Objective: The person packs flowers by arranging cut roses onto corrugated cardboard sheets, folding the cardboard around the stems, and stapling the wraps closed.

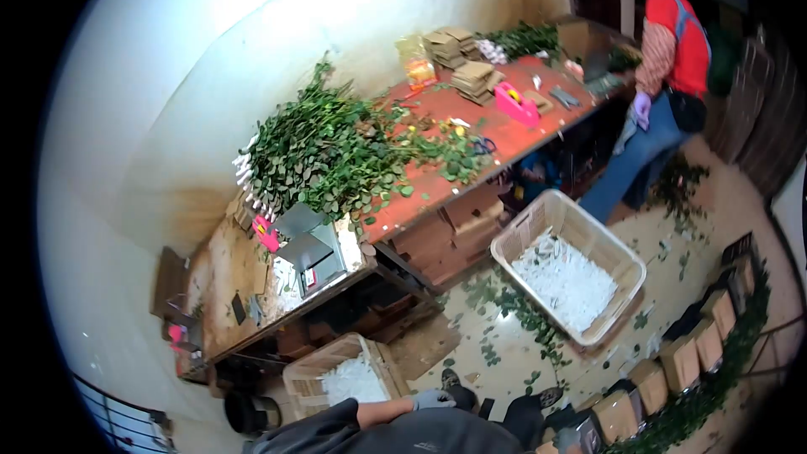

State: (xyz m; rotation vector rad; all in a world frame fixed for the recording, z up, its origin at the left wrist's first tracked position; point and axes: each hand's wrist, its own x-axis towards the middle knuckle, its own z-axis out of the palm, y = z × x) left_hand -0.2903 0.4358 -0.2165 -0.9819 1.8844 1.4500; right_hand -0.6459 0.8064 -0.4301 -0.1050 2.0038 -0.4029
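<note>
The left hand [433,399] is showing at bottom centre, the right hand [568,440] beside cardboard [616,417] at lower right; I cannot tell if either is grasping.

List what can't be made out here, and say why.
All in the head view:
- Right hand: cut off by the bottom edge; grip unclear.
- Left hand: too small to tell whether it holds anything.
- Things beneath the red table: lost in shadow.
- Print on the yellow-orange packet: too small.
- One hand of the co-worker: hidden by the body.
</note>
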